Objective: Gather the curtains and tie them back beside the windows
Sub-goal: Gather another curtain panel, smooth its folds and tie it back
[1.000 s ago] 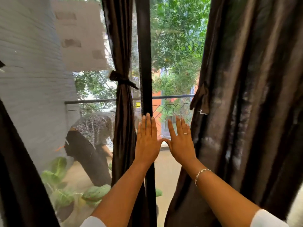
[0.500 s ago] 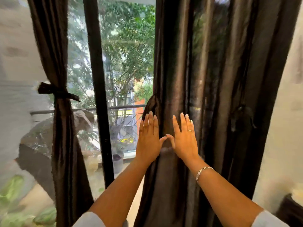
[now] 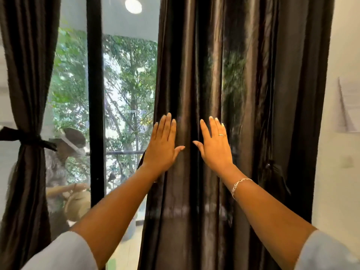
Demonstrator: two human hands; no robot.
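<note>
Both arms are stretched out toward the loose curtain, a dark, shiny drape hanging full-length between the window's black frame post and the pale wall at the right. The left hand and right hand lie side by side over its folds at the same height. The fingers are straight and together, the thumbs point toward each other with a narrow gap between, and neither grips anything. Whether the palms press the cloth or just hover at it I cannot tell. The right hand wears a ring, its wrist a chain bracelet. Off to the left a second curtain is already gathered — cinched by a dark tie beside the glass.
</note>
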